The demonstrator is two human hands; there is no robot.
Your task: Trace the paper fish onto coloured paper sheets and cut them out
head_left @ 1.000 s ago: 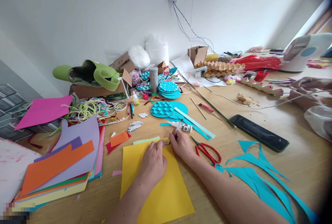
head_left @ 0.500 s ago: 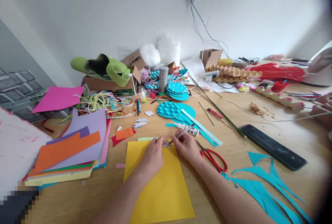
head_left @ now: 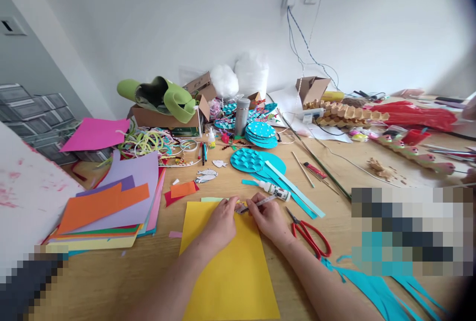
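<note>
My right hand [head_left: 266, 216] is closed around a slim pale pen [head_left: 267, 200], its dark tip slanting down to the left. My left hand [head_left: 221, 221] is closed, with its fingertips on a small greyish paper cutout [head_left: 241, 207] by the pen tip; fingers partly hide the cutout. Both hands rest at the far end of a yellow paper sheet [head_left: 230, 271], which lies flat on the table. A pale green sheet [head_left: 211, 199] peeks out behind it. Red-handled scissors [head_left: 314, 237] lie open to the right of my right hand. Just beyond that hand is a white glue bottle [head_left: 275, 189] on its side.
Coloured paper [head_left: 100, 212] is stacked on the left. Beyond my hands lie fish cutouts [head_left: 207, 176], turquoise discs [head_left: 256, 160] and paper strips [head_left: 293, 187]. A steel flask [head_left: 242, 119] stands farther back. Turquoise scraps [head_left: 372, 289] lie front right. Part of another person's hand shows at the right edge.
The view has shifted, so most things appear farther left-to-right and slightly lower. The pen has tilted flatter in my right hand. Both hands stay at the cutout.
</note>
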